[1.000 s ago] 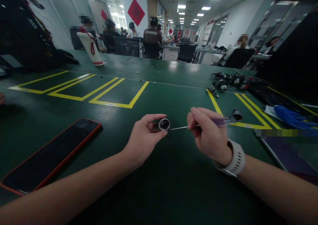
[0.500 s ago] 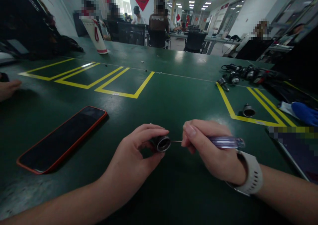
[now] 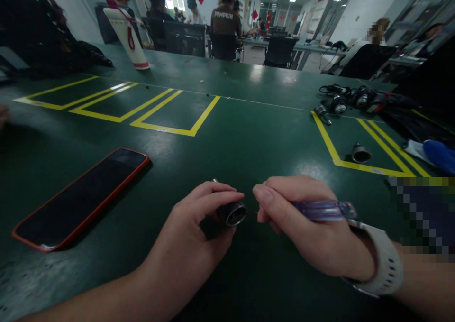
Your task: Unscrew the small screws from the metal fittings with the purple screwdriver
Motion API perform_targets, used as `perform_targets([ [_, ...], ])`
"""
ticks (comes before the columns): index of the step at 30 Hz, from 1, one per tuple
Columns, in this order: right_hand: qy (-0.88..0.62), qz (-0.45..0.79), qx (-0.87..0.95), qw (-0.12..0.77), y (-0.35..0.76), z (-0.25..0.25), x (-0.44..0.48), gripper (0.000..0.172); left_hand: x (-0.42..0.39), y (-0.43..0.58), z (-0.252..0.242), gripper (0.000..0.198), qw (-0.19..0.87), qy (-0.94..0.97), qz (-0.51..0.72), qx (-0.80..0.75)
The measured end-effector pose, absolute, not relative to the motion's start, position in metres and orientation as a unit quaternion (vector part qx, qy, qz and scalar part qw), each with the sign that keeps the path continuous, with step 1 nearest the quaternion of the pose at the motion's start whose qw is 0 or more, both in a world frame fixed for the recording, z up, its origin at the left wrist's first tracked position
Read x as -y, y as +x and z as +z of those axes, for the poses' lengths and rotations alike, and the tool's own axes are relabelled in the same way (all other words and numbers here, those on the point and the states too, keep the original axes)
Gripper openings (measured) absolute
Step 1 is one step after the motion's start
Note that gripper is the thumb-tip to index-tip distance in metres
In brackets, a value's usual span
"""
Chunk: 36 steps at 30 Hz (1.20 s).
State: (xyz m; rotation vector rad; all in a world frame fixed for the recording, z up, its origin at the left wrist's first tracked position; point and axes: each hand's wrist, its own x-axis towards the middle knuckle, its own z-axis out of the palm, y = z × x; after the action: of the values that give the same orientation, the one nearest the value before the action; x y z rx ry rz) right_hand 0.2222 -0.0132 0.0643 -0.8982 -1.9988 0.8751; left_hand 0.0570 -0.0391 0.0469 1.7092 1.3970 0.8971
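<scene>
Between its thumb and fingers my left hand (image 3: 195, 227) grips a small dark cylindrical metal part (image 3: 235, 214), its round open end turned towards the right and me. Just to the right, my right hand (image 3: 298, 222) is closed around a screwdriver (image 3: 320, 210) with a clear purplish handle. Its thin shaft is mostly hidden by the fingers, and only a faint bit shows by the fingertips. A small gap separates the right fingertips from the metal part. A pale watch strap circles my right wrist.
A phone in a red case (image 3: 85, 198) lies at left. Another dark metal piece (image 3: 360, 153) sits inside yellow tape at right, near several black connectors (image 3: 339, 105) and a blue-white glove (image 3: 439, 156). A white cup (image 3: 130, 40) stands far left. People sit beyond the table.
My right hand has turned slightly and come nearer to me, and less of the screwdriver shaft shows. The left hand still holds the metal part. The view has tilted down a little.
</scene>
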Motion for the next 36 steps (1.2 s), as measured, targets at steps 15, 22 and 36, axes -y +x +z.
perform_targets([
  [15,-0.277,0.266,0.828,0.409,0.221,0.056,0.016,0.031,0.032,0.047,0.045,0.028,0.518,0.511,0.401,-0.557],
  [22,-0.176,0.155,0.905,0.354,0.219,0.047,0.017,0.033,0.031,0.05,0.045,0.027,0.548,0.444,0.446,-0.551],
  [36,-0.195,0.036,0.898,0.393,0.21,0.041,0.027,0.043,0.031,0.053,0.046,0.029,0.548,0.428,0.461,-0.551],
])
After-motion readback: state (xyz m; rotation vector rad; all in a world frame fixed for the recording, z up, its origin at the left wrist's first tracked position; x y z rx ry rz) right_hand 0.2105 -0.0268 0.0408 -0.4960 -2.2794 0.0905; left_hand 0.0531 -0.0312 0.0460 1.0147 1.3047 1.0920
